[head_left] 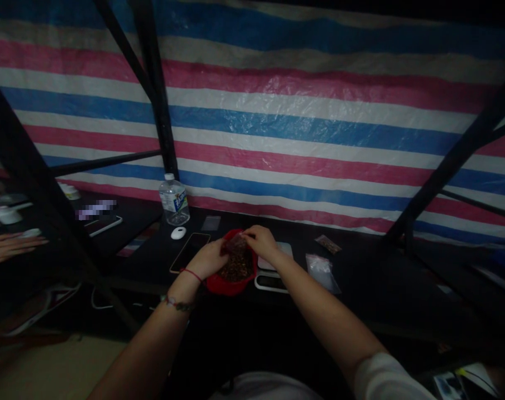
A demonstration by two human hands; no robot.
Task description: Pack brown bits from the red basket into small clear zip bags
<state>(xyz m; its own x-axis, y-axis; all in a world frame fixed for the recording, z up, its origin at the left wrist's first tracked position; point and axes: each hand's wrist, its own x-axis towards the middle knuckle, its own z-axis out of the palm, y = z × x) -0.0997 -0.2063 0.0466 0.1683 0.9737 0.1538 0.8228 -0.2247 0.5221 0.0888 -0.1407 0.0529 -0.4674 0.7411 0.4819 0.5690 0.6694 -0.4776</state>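
Observation:
A red bowl point(231, 288) stands on the black table in front of me, filled with small brown pieces point(238, 268) whose kind I cannot make out. Above its far part is a small clear plastic bag point(236, 243). My right hand point(259, 240) pinches the bag's upper right edge between thumb and fingers. From the left, my left hand point(210, 258) reaches over the bowl's rim, its fingers closed at the bag's left side and partly hidden. Just right of the bowl, beneath my right forearm, lies a white digital scale point(271, 282).
Right of the scale lie a stack of clear bags point(321, 271) and a filled bag point(328, 244). Leftward are a phone point(190, 253), a white mouse-shaped object point(178, 233), a plastic bottle point(174, 201) and a flat bag point(211, 223). Another person's hand point(14, 247) is at far left.

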